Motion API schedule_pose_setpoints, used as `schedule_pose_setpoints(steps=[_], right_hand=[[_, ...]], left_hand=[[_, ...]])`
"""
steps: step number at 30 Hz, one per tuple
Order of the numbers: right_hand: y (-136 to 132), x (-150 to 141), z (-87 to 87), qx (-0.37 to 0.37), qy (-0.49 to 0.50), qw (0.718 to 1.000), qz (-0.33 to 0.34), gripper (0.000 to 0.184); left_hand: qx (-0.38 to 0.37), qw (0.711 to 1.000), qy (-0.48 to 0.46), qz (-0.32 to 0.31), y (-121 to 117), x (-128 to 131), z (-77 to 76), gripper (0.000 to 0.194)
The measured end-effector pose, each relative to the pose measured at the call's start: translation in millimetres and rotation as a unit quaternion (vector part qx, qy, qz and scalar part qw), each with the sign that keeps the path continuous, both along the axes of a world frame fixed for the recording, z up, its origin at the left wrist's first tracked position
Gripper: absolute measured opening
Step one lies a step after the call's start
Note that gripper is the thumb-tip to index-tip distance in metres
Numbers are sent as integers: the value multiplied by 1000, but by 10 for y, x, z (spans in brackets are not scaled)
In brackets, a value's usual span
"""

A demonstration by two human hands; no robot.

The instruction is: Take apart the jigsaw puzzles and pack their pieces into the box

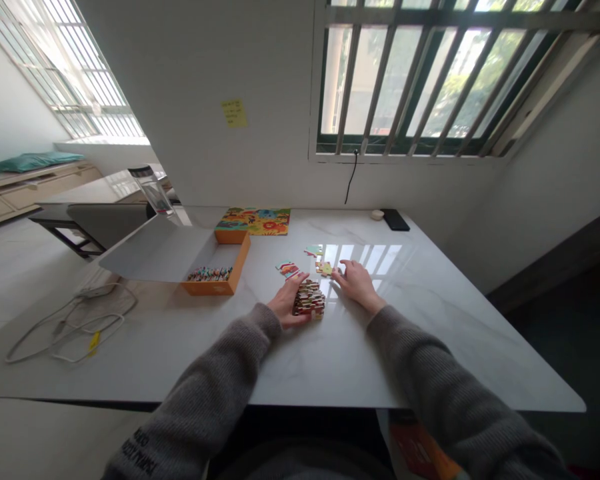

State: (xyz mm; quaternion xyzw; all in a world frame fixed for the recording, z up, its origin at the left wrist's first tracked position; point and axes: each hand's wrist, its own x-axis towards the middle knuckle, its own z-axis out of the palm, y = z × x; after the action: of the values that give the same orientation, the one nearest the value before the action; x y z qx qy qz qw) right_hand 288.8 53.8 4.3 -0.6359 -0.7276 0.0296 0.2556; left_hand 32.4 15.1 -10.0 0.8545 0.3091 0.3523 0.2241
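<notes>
My left hand (290, 300) cups the left side of a heap of jigsaw pieces (309, 299) on a white marble tabletop (330, 360). My right hand (357, 283) lies flat with its fingers apart, close to a single yellow-green jigsaw piece (324, 269) but holding nothing. Just beyond my left fingers is a red and blue jigsaw piece (289, 269). A teal and red piece (313, 251) lies farther from both hands. The heap's lower layers are hidden.
An orange box (220, 288) holds several upright pieces at the table's left. Behind it lies a colourful animal picture (254, 221). A clear tumbler (150, 190), white cable (70, 327), black phone (395, 220) and small round cream object (377, 215) also stand about the tabletop.
</notes>
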Motion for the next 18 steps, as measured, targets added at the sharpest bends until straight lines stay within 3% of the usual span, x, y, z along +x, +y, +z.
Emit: schedule_pose_setpoints(steps=[5,7,9,12,14,16,18], right_hand=[[92,38,-55,-33,-26,999,-7,35],[83,47,-34,-49,21,999,-8,29],[42,50,24,-62,131,989,1,27],[-112,24,202,-84,348,930,81,28],[-270,-26,353,-111,424,883,168,31],[-444,-104,476,-153,425,858,244,31],[-601,-200,532,-209,369,854,301,28]], left_hand=[[-4,1000,19,7,48,-41,18,93],[6,1000,13,5,70,-49,-5,94],[11,1000,15,4,86,-52,-37,96],[4,1000,24,13,92,-52,-75,102],[3,999,27,17,85,-52,-83,107],[4,999,30,13,74,-55,-78,114],[3,999,32,9,63,-62,-66,120]])
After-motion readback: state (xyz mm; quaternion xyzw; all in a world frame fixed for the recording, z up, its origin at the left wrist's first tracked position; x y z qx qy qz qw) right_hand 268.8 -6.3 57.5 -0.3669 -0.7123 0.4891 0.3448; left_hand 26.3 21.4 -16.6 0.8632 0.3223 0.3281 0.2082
